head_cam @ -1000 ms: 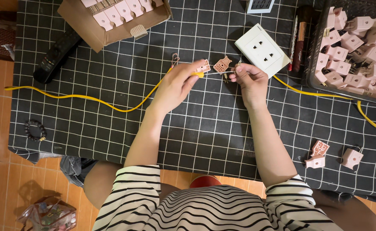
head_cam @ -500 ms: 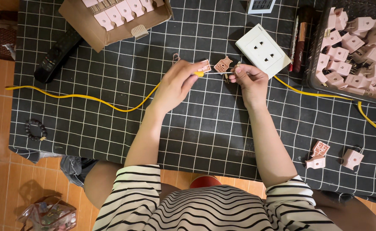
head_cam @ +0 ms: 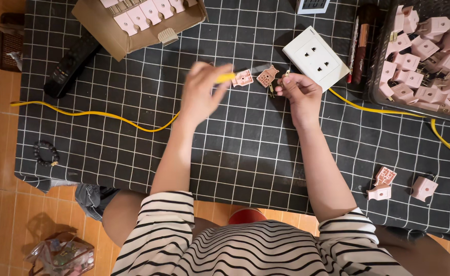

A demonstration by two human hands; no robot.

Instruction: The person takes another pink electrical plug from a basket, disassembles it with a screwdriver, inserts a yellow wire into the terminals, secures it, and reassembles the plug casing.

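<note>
My left hand [head_cam: 203, 93] is blurred over the black checked cloth [head_cam: 133, 148] and grips a yellow-handled tool [head_cam: 226, 77], whose tip points right. Two small pink plug parts [head_cam: 243, 78] [head_cam: 267, 75] lie on the cloth just right of that hand. My right hand [head_cam: 300, 93] pinches a small metal piece [head_cam: 281, 82] beside the second pink part. A white socket plate [head_cam: 315, 58] lies just beyond my right hand, and a yellow cable [head_cam: 97, 114] runs across the cloth under my arms.
A cardboard box of pink parts [head_cam: 138, 20] stands at the back left. A dark basket full of pink plug housings [head_cam: 424, 46] is at the back right. A black remote [head_cam: 71, 64], a bead bracelet [head_cam: 46, 153] and three loose pink pieces [head_cam: 388, 184] lie on the cloth.
My left hand has pulled back to the left and is in motion, leaving the pink part lying on the cloth. My right hand has stayed in place.
</note>
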